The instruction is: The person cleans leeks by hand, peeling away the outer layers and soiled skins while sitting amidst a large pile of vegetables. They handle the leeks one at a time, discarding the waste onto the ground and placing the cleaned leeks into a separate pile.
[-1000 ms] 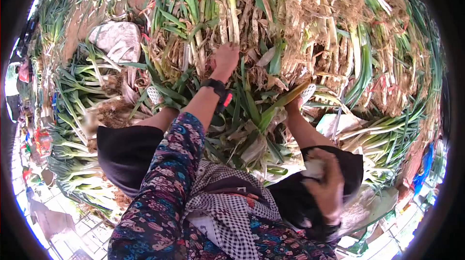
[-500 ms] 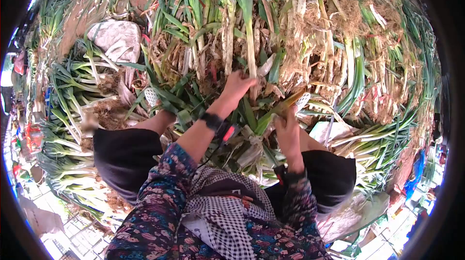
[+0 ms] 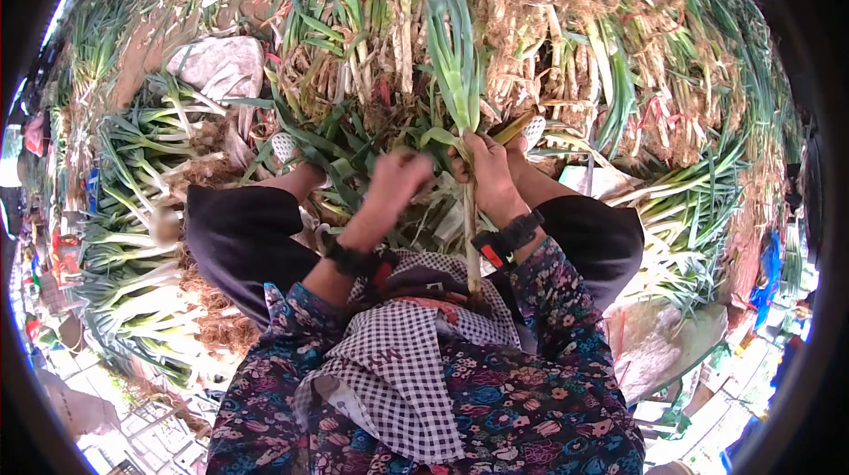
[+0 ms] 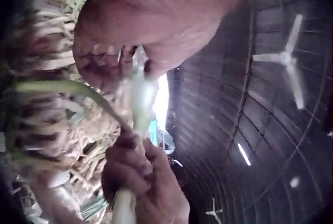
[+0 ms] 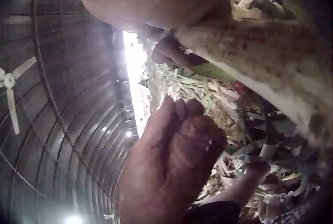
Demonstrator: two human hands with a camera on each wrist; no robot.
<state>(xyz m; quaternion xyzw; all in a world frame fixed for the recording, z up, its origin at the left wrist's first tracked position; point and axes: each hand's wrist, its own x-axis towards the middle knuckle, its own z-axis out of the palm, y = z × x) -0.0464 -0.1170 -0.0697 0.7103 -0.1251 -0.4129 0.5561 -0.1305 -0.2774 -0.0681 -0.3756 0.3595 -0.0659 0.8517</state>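
In the head view my right hand (image 3: 493, 176) grips a leek (image 3: 470, 232) just below its green leaves, which fan away from the body, while its root end hangs over the lap. One leaf bends out sideways at the grip. My left hand (image 3: 398, 181), blurred, is to the left of the stalk, apart from it. In the right wrist view the left hand (image 5: 177, 167) has its fingers curled in, and the soil-flecked stalk (image 5: 270, 68) runs close to the camera. From the left wrist, a pale blurred piece (image 4: 141, 96) of leek shows between the two hands.
A thick heap of leeks (image 3: 526, 59) with brown roots lies ahead. Trimmed leeks (image 3: 146, 271) are stacked at the left, and more (image 3: 681, 232) at the right. A white sack (image 3: 219, 68) sits at far left. Loose leaves (image 3: 354, 148) cover the ground between the feet.
The left hand drew a leek from the heap toward the body. The right hand came from over the right knee to grip it, and the left hand let go and moved left.
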